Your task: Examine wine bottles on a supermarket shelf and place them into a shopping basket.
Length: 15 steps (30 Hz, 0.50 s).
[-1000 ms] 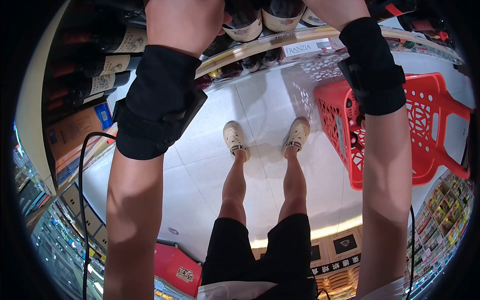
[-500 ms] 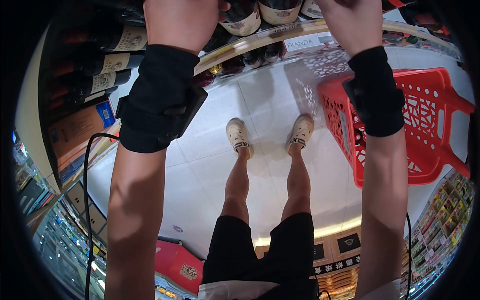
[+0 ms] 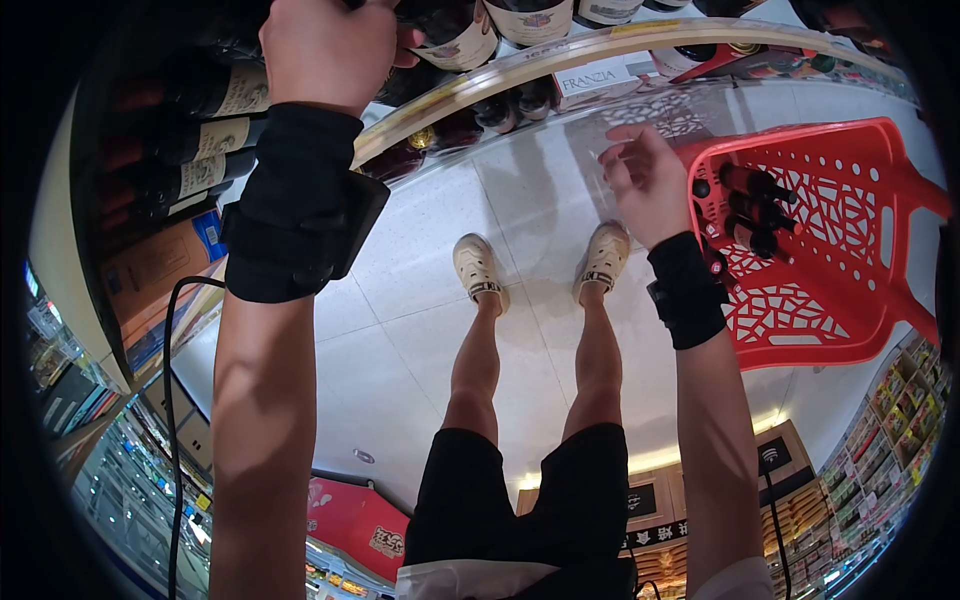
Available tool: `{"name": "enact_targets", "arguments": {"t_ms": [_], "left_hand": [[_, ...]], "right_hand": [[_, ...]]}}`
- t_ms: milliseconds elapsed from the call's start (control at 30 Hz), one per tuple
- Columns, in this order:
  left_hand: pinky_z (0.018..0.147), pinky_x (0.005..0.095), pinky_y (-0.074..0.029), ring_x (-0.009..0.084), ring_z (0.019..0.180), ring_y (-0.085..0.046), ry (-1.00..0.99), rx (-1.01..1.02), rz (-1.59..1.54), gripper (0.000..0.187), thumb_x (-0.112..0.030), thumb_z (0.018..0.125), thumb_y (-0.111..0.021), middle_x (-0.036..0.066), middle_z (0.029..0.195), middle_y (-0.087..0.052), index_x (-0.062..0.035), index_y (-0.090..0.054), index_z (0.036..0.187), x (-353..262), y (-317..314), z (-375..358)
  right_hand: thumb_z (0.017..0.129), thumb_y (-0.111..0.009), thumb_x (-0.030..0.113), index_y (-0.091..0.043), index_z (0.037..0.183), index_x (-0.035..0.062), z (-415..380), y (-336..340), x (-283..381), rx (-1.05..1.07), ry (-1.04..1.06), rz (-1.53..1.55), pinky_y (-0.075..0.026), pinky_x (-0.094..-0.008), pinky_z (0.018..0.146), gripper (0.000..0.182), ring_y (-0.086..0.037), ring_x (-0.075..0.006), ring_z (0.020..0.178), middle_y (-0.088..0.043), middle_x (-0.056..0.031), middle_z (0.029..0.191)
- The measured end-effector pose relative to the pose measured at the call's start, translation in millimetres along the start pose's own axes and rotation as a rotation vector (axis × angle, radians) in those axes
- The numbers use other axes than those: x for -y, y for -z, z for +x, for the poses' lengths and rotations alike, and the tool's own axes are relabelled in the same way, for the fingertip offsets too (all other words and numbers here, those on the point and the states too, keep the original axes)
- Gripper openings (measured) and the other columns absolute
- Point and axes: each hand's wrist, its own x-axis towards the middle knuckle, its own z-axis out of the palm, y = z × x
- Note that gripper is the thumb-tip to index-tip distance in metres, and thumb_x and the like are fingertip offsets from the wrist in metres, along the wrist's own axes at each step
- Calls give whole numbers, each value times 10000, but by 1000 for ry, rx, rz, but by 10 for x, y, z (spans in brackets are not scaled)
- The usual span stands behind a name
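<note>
At the top left, my left hand (image 3: pixel 335 50) is at the shelf of wine bottles, its fingers curled near a labelled bottle (image 3: pixel 455 38); whatever it may hold is hidden at the frame's edge. My right hand (image 3: pixel 645 185) hangs over the floor between the shelf and the red basket (image 3: pixel 830 345), fingers loosely bent and apart, with nothing in it. Several dark bottles (image 3: pixel 755 225) lie inside the basket. More upright bottles (image 3: pixel 530 22) stand along the curved shelf edge (image 3: pixel 490 85).
Bottles lie stacked on their sides (image 3: pixel 205 140) at the left, above a brown box (image 3: pixel 165 265). A FRANZIA box (image 3: pixel 600 80) sits under the shelf edge. My shoes (image 3: pixel 480 268) are on the tiled floor (image 3: pixel 400 270). A red stand (image 3: pixel 350 520) is behind me.
My right hand has come down and back from the shelf to beside the basket. My left hand has shifted slightly left at the shelf. More of the bottles in the basket now show.
</note>
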Motion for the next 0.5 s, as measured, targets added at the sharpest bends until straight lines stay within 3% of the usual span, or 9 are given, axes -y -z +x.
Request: {"name": "enact_targets", "arguments": {"t_ms": [167,267,333,500], "left_hand": [[377,291,-487,154,449,-606,7,-21,52,324,-59,924,-659,133,749,-661,76,-508,1176,-25,-7,-14],[377,294,-484,160,446,-605,-52,-58,71,331,-71,921,-667,134,745,-658,72,-507,1173,-2,-31,-50],[378,296,-483,163,446,-606,-122,-71,89,338,-77,920,-671,133,741,-655,72,-506,1175,49,-38,-68],[372,297,-466,166,431,-591,-63,-74,81,349,-76,925,-664,121,715,-637,69,-494,1192,25,-67,-52]], "right_hand": [[883,-582,-6,-555,1130,15,-283,13,-266,88,-121,-98,-520,-250,688,249,-645,-118,738,-670,-78,885],[862,-614,58,-586,1102,55,-381,0,-364,85,-143,-72,-542,-319,642,241,-686,-191,685,-687,-96,818],[865,-621,66,-577,1116,57,-409,6,-365,120,-179,-90,-541,-325,645,255,-689,-198,685,-689,-99,821],[866,-633,80,-571,1128,57,-385,74,-377,207,-219,-165,-540,-339,657,271,-694,-212,694,-696,-107,830]]}}
